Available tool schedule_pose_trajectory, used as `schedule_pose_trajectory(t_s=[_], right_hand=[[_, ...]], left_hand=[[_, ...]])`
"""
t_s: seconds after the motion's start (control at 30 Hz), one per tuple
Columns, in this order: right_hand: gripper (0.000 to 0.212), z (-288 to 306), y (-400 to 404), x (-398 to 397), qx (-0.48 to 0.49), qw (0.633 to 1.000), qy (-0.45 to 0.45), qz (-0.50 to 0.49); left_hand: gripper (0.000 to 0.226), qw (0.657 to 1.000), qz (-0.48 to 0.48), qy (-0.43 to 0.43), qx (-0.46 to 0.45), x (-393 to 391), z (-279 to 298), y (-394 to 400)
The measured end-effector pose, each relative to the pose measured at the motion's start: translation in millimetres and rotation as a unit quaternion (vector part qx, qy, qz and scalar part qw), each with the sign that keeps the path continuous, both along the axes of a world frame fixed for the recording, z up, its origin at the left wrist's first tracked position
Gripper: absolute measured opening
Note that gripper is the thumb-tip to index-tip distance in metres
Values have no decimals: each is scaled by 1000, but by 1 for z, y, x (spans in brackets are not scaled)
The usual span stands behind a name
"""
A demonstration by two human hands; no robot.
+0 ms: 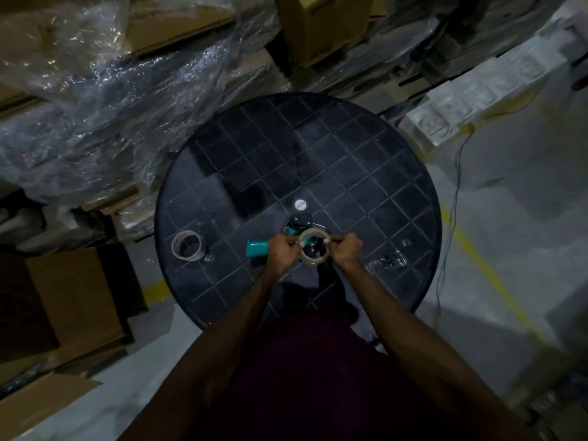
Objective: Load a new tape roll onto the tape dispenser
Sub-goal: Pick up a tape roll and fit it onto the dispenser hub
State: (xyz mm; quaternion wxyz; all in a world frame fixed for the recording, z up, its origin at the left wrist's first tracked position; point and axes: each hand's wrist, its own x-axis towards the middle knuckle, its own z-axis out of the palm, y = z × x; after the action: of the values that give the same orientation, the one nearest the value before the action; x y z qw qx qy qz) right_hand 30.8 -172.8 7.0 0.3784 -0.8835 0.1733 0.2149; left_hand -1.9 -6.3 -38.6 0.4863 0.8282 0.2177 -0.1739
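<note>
Clear glossy tape ring (313, 249) between hands (283, 253).

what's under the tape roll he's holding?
Both hands, left hand and right hand, hold the clear tape roll over the teal-handled tape dispenser on the round black table. Dark dispenser parts show through its hole; the hands cover the rest.

Dim, murky wide-angle view, edges bowed, faint glare on plastic wrap (127, 78), soft blur throughout.
</note>
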Motion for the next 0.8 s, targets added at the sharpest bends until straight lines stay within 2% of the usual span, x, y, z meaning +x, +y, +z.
schedule_pose_trajectory(t_s=[0.8], right_hand=[[27,-9,-7,-5,29,998,8,-53]], left_hand=[[20,999,23,-21,-10,-1,-7,-2]])
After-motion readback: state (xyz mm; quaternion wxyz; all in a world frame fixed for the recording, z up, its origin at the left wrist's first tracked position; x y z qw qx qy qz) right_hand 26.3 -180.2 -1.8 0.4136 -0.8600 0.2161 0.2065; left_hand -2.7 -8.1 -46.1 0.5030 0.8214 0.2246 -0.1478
